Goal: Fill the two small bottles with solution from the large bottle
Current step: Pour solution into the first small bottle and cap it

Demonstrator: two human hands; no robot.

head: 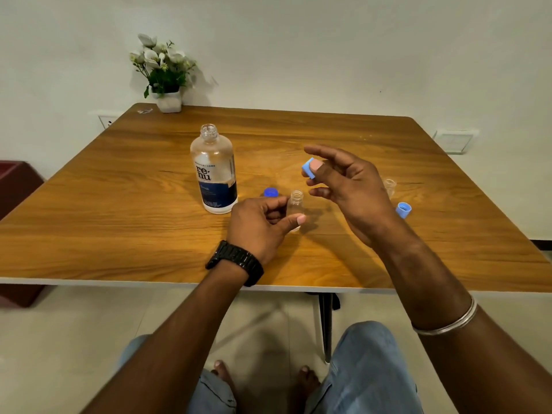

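Wood-grain tabletop carries the large bottle, upright and uncapped, left of centre. Just right of its base lies a dark blue cap. The left hand curls thumb and fingers around a small clear bottle — open-mouthed, standing upright on the wood. Above and to the right, the right hand pinches a light blue cap between thumb and fingers, held clear of the bottle's mouth. A second small bottle stands partly hidden behind that hand, with another light blue cap lying near it. A potted flower arrangement sits at the far left corner.
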